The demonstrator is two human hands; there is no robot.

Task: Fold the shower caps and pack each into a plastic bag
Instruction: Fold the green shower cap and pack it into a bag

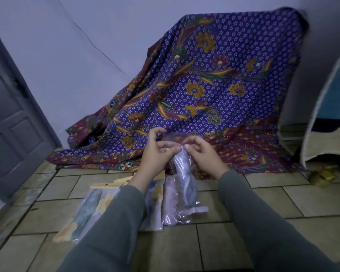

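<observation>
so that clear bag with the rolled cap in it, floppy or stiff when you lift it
Probably floppy: the plastic bag sags and creases below both hands. Likely light, since the left hand and right hand hold it by fingertip pinches. The glossy film may be slippery.

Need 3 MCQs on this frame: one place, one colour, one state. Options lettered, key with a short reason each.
1. Where do the packed bags lie?
A. on the tiled floor, under the left sleeve
B. on the patterned cloth
C. against the door

2. What colour is the ground of the patterned cloth?
A. green
B. blue-purple with gold flowers
C. plain white

3. What is the state of the clear bag in the hands?
A. empty and flat on the floor
B. held up, with a folded cap inside
C. lying sealed on the cloth

Key: 1 A, they rest on the tiles below the left arm. 2 B, star print with gold blooms. 3 B, left hand and right hand pinch its top, pale folded cap visible inside.
</observation>
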